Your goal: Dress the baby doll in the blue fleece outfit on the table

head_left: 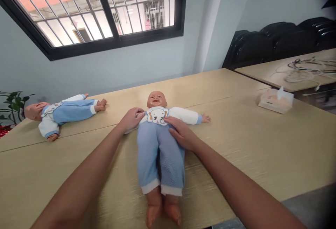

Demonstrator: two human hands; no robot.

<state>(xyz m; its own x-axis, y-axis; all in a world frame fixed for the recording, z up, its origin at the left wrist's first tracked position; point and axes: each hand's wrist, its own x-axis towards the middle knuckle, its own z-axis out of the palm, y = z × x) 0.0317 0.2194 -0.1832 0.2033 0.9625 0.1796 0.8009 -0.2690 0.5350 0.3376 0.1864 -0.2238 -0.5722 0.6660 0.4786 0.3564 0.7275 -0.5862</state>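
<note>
A baby doll (pixel 161 148) in a white top and blue trousers lies on its back on the wooden table (pixel 236 145), head towards the window and feet towards me. An elephant face decorates its chest. My left hand (pixel 131 119) rests on the doll's sleeve at the left shoulder side of the picture, fingers over the white cloth, not visibly gripping. My right hand (pixel 182 132) lies on the doll's front, fingertips at the elephant's edge and thumb apart on the trousers. The doll's arm on the right stretches outward; the other is largely hidden by my left hand.
A second doll (pixel 75 111), dressed alike, lies at the table's left back. A tissue box (pixel 276 100) sits at the right. Behind are a barred window (pixel 118 40), stacked black chairs (pixel 278 41) and another table (pixel 278 73) with tangled cables (pixel 309 69). A plant (pixel 15 104) stands far left.
</note>
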